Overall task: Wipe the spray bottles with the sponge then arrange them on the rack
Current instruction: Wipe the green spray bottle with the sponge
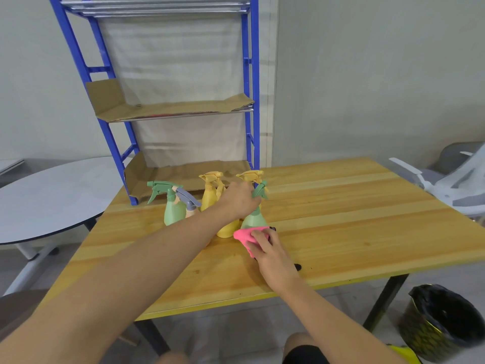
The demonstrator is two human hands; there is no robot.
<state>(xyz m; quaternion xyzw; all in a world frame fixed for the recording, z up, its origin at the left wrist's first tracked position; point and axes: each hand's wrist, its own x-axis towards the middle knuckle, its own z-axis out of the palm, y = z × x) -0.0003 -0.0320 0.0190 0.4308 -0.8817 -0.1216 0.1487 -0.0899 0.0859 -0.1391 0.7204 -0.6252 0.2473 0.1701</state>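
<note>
The blue rack (168,106) is standing at the far left corner of the wooden surface (341,219), its two lower shelves lined with cardboard and carrying no bottles, so by my reading the arranging is not yet begun. The spray bottles are clustering just in front of the rack's bottom shelf, near the far edge: a green bottle (172,206) at the left with its nozzle pointing left, a bottle with a grey trigger (187,202) touching it, a yellow bottle (210,191) behind, another yellow bottle (227,229) partly hidden under the forearm, and a yellow trigger head (249,176) showing past the knuckles.

The bottle being worked is the nearer green bottle (254,218), standing upright with its long axis vertical; its trigger seems to be pointing right and slightly away, though the hand is covering much of the head. The left hand (240,199) is reaching across from the left and its grip is closing around that bottle's neck, steadying it from above. The right hand (270,248) is lying directly nearer the person, below the bottle's base, its grip pinching the pink sponge (245,235) and pressing it against the lower front of the body.

The sponge is sitting low, so the wipe would likely be travelling upward along the vertical axis toward the neck. The rack is lying up and to the left of the grip, nearer the left hand.
</note>
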